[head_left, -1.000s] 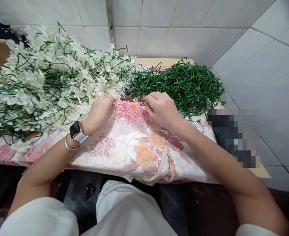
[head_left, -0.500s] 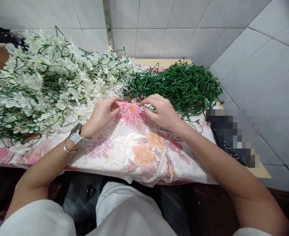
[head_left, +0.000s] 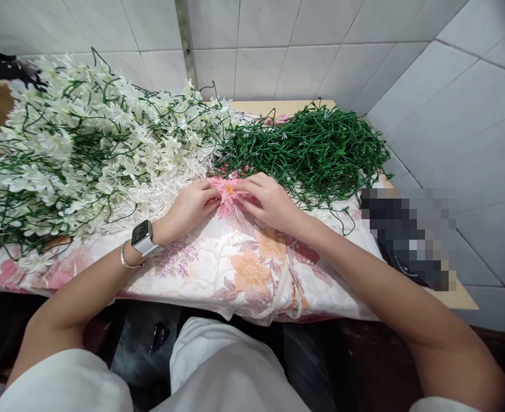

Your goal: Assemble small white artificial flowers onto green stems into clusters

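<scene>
- A tabletop [head_left: 187, 280] seen from above by the person seated or standing at its front edge, covered with a white cloth printed with pink, orange and mauve flowers
- Left hand [head_left: 192, 206], palm down near the middle of the tabletop, its thumb and fingers drawn close together in a narrow grip
- Right hand [head_left: 269, 200], just beside it toward the right edge, fingers bent and pointing left, thumb close under them, also a narrow grip
- The fingertips of the two hands nearly meet over a large pink printed flower [head_left: 226, 209] with a yellow centre; anything pinched there is too small to make out, so I cannot tell whether either hand holds something
- A heap of white artificial flowers [head_left: 59, 143] on green stems fills the left part of the tabletop, from the back edge almost to the front left corner
- Fine white strands [head_left: 166, 191] lie between that heap and the left hand
- A tangled pile of bare green stems [head_left: 321, 149] lies toward the back right corner, just behind the right hand, its left end touching the white flowers
- A dark object [head_left: 400, 269], mostly hidden by pixelation, lies along the right edge
- On the left wrist, a white-strapped watch [head_left: 142, 232] and a silvery bracelet [head_left: 126, 260]
- Pale tiled wall [head_left: 261, 68] behind the back edge
</scene>
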The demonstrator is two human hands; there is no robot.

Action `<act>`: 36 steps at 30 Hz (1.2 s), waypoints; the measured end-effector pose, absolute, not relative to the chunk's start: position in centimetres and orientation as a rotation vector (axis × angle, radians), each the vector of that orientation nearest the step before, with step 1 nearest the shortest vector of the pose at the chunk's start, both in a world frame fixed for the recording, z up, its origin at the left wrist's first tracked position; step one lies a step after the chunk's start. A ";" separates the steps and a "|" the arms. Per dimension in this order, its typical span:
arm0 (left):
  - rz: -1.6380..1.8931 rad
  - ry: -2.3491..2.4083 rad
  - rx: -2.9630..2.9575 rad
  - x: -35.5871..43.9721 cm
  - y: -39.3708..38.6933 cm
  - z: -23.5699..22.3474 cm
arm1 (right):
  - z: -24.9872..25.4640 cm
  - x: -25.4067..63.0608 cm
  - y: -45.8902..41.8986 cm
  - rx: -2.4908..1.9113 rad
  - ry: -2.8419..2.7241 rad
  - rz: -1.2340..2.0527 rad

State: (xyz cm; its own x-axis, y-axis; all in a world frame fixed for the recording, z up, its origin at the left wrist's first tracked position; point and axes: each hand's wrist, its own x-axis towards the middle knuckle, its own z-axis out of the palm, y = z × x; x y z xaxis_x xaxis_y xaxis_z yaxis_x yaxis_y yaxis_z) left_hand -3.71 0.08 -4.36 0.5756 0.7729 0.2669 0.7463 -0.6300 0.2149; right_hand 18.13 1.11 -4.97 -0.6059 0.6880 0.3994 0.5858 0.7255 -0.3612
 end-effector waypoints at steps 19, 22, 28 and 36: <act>0.798 1.444 2.448 -2.9 -0.7 -3.3 | -3.6 19.6 2.6 -1.351 -2.389 0.359; 0.800 1.418 2.451 -2.8 -1.0 -3.4 | -4.1 19.3 2.5 -1.314 -2.458 0.245; 0.986 1.211 2.123 -2.6 -1.3 -3.2 | -2.8 18.7 1.0 -1.232 -1.936 0.824; 1.051 1.038 1.841 -2.0 -1.6 -3.5 | -3.0 17.6 0.0 -1.007 -1.327 1.739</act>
